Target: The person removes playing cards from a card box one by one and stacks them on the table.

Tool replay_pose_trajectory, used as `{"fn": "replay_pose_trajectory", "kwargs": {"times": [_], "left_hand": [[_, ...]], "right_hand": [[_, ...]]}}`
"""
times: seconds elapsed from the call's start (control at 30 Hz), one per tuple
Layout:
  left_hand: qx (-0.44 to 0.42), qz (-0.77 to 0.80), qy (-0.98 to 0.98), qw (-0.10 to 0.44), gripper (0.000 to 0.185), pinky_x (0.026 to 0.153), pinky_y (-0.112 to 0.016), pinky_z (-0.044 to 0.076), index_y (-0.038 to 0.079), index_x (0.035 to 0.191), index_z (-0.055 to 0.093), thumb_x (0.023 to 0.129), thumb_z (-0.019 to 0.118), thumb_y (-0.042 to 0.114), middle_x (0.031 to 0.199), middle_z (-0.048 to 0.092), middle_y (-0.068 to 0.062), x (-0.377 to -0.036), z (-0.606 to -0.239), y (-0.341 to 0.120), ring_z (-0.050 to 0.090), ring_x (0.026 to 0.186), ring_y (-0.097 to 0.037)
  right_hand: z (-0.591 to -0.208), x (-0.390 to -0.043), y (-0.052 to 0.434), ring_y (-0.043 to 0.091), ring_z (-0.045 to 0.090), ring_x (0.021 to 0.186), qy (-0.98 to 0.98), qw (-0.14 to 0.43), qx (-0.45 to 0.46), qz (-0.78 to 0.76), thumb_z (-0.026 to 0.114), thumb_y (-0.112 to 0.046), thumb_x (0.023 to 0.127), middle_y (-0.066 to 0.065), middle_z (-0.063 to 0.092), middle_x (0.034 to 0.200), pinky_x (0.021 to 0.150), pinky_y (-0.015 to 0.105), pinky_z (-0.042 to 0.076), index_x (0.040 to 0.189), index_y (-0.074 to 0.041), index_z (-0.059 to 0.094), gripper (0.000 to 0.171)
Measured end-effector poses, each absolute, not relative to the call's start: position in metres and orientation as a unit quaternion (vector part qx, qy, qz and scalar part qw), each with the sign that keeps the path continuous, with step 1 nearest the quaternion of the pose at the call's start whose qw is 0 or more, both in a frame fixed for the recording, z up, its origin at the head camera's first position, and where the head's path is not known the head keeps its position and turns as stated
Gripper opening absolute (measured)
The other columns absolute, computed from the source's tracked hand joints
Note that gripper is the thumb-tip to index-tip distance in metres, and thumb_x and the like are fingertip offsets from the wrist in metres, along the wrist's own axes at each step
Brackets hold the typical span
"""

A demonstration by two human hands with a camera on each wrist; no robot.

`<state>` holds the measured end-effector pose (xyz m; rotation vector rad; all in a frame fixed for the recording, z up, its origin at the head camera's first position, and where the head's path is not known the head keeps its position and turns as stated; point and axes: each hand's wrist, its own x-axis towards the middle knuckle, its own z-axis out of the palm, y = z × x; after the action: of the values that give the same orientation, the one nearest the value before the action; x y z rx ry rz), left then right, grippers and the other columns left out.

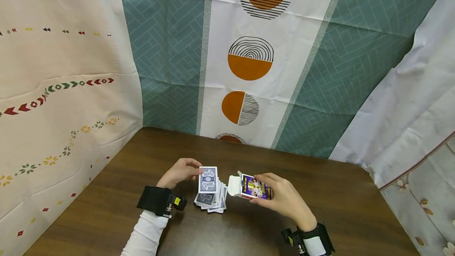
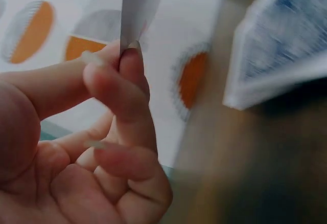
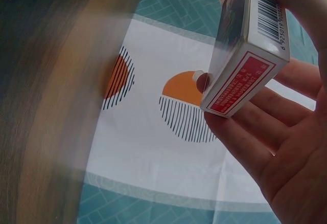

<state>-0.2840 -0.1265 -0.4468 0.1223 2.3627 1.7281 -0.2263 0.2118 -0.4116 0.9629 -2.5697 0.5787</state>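
Reading the scene from left to right, we noted these points.

Left hand: our left hand (image 1: 180,172) pinched one card (image 1: 207,179) between thumb and fingertips (image 2: 134,60), gripping it by its left edge and holding it nearly upright, blue back toward us.

Card axis: the card's long axis ran up and away from the table (image 1: 106,204), standing just above the pile.

Pile: the pile (image 1: 213,200) lay loosely fanned on the table, directly below the held card and just right of our left wrist.

Key relation: the box (image 1: 254,187) lay just to the right of the card, near it but apart, its open flap (image 1: 233,185) turned left toward the card. We judged that any move of card to box would run rightward, into that opening.

Box axis: the box's long axis lay roughly left to right, level with the card's lower half.

Right hand: our right hand (image 1: 282,198) held the box, fingers curled over its far side and thumb beneath; it was lifted slightly off the table.

Nearer hand: the left was nearer the pile; the right was nearer the box only.

Writing: the wrist view showed a barcode (image 3: 268,22) and a red end panel (image 3: 240,83) with white lettering, too small and slanted for us to read. The purple front bore a picture, its brand unreadable.
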Motion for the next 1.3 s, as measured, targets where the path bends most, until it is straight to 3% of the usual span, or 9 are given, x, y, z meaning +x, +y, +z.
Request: {"fn": "replay_pose_trajectory", "kwargs": {"times": [0.3,0.53,0.73,0.93,1.13,1.3], "left_hand": [[-0.035,0.488,0.869,0.069,0.031,0.053,-0.026,0.04,0.002,0.094,0.058,0.076,0.081,0.009,0.067,0.056,-0.004,-0.288,-0.469,-0.109,0.055,0.052,-0.015],[-0.022,0.433,0.9,0.035,0.031,0.051,-0.026,0.037,0.001,0.091,0.056,0.075,0.081,0.009,0.053,0.052,-0.002,-0.285,-0.469,-0.102,0.055,0.047,-0.016],[-0.016,0.426,0.905,0.022,0.029,0.049,-0.025,0.037,0.0,0.086,0.056,0.074,0.081,0.007,0.053,0.054,-0.004,-0.284,-0.47,-0.1,0.056,0.047,-0.017],[0.052,0.403,0.913,-0.007,0.019,0.053,-0.025,0.035,0.005,0.078,0.062,0.084,0.074,0.018,0.064,0.051,0.0,-0.272,-0.446,-0.091,0.046,0.058,-0.013],[0.197,0.465,0.862,0.04,0.014,0.055,-0.023,0.033,0.008,0.08,0.07,0.088,0.069,0.019,0.064,0.048,0.004,-0.246,-0.412,-0.056,0.043,0.06,-0.01],[0.17,0.459,0.872,0.025,0.021,0.048,-0.022,0.026,0.008,0.069,0.067,0.084,0.073,0.021,0.06,0.042,0.005,-0.231,-0.413,-0.03,0.038,0.054,-0.009]], "right_hand": [[-0.413,-0.228,0.213,0.007,0.059,0.081,-0.903,0.17,0.342,0.198,0.08,-0.049,0.073,0.001,0.068,0.108,0.066,0.018,0.048,0.115,-0.01,0.068,0.058],[-0.412,-0.228,0.212,0.008,0.059,0.082,-0.908,0.159,0.335,0.196,0.079,-0.05,0.074,0.002,0.068,0.109,0.066,0.019,0.049,0.117,-0.01,0.068,0.06],[-0.412,-0.228,0.211,0.008,0.06,0.084,-0.907,0.16,0.336,0.195,0.08,-0.049,0.073,0.002,0.068,0.109,0.068,0.02,0.05,0.116,-0.01,0.068,0.06],[-0.413,-0.228,0.211,0.008,0.06,0.083,-0.902,0.172,0.346,0.19,0.081,-0.048,0.073,0.001,0.068,0.109,0.068,0.02,0.05,0.115,-0.01,0.068,0.058],[-0.414,-0.227,0.21,0.006,0.06,0.082,-0.897,0.184,0.352,0.192,0.081,-0.048,0.072,-0.001,0.068,0.108,0.067,0.019,0.049,0.115,-0.011,0.068,0.058],[-0.414,-0.224,0.207,0.008,0.062,0.085,-0.892,0.176,0.361,0.206,0.08,-0.047,0.074,0.001,0.067,0.11,0.069,0.02,0.051,0.117,-0.01,0.067,0.058]]}}
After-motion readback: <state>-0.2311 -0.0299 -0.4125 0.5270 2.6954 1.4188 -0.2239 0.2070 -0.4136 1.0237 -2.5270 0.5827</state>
